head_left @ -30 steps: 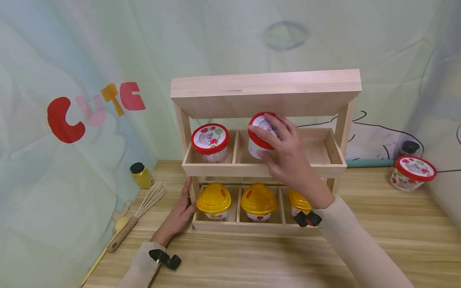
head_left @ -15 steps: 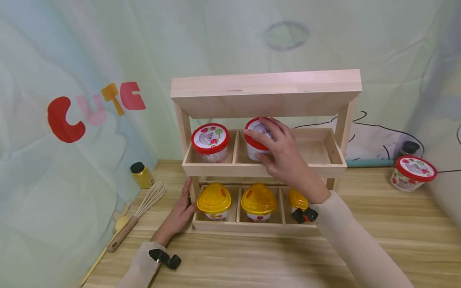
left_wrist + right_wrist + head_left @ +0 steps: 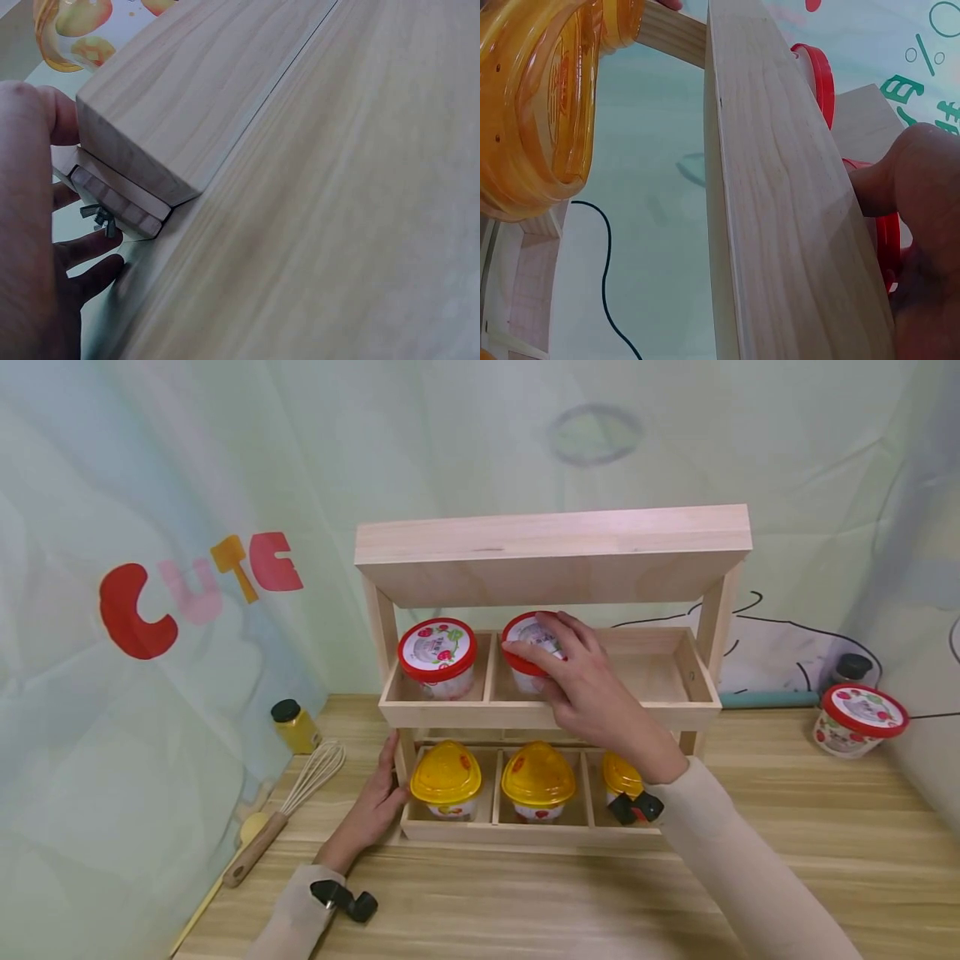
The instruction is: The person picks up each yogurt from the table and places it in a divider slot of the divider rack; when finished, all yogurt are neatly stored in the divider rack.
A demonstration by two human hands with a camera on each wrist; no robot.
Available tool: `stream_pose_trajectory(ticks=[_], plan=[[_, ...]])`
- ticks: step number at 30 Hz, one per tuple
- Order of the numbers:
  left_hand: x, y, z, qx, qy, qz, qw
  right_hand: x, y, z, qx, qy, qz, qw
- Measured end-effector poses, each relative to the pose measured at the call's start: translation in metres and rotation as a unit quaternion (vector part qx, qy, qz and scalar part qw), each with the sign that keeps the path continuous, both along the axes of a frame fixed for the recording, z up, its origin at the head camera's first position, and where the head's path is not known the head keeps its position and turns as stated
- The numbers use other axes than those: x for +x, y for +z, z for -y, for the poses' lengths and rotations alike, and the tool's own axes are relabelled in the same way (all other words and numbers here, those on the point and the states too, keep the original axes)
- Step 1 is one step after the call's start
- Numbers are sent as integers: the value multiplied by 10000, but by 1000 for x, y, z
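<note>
My right hand (image 3: 596, 689) grips a round tub with a white printed top and red lid (image 3: 527, 637) from above. The tub sits low in the middle compartment of the wooden shelf's upper tray (image 3: 450, 715), close to the divider. A matching red-lidded tub (image 3: 437, 652) stands in the left compartment. My left hand (image 3: 371, 810) rests against the shelf's left end. In the left wrist view its thumb touches the end of the lower tray (image 3: 187, 90), with loose fingers near a wing nut (image 3: 101, 217). In the right wrist view the gripped tub's red rim (image 3: 889, 251) shows behind the tray board.
Yellow-domed cups (image 3: 538, 774) fill the lower tray's compartments. Another red-lidded tub (image 3: 861, 718) stands at the right beside a dark-capped jar (image 3: 853, 668). A whisk (image 3: 288, 810) and a yellow jar (image 3: 296, 727) lie at the left. The shelf's sloped top board (image 3: 555, 535) overhangs the upper tray.
The right hand has lowered the tub into the middle compartment, shifted it left toward the divider and levelled it. The left hand has stayed at the shelf's left end.
</note>
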State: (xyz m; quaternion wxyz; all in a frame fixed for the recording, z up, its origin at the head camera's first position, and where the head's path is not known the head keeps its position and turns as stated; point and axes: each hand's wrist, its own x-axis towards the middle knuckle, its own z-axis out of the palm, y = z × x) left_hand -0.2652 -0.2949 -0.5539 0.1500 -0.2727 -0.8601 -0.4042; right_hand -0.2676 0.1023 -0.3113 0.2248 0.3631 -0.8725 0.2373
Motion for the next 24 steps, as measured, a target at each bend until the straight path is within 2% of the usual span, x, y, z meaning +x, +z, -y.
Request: stream_pose_trajectory(ticks=[11, 12, 14, 16, 17, 18, 19, 23, 24], plan=[[-2, 0, -2, -17, -23, 42, 10000, 2, 0, -5, -229, 48, -85, 9997], [2, 5, -4, 6, -58, 22, 10000, 3, 0, -7, -283, 46, -86, 9996], [1, 5, -4, 50, -75, 28, 10000, 5, 2, -10, -374, 22, -149, 9992], [0, 3, -3, 48, -91, -20, 9999, 8, 4, -14, -414, -37, -222, 9989], [0, 4, -3, 102, -200, -139, 9997, 10, 4, -16, -430, -62, -257, 9987], [-1, 3, -1, 102, -212, -164, 9996, 11, 5, -19, -444, -89, -290, 9986], [-5, -4, 3, 67, -179, -153, 9997, 12, 5, -22, -455, -119, -351, 9983], [-5, -5, 4, 1, -132, -217, 9997, 18, 5, -34, -556, -247, -490, 9969], [-4, -6, 4, -25, -42, -124, 9999, 20, 5, -38, -614, -283, -482, 9965]])
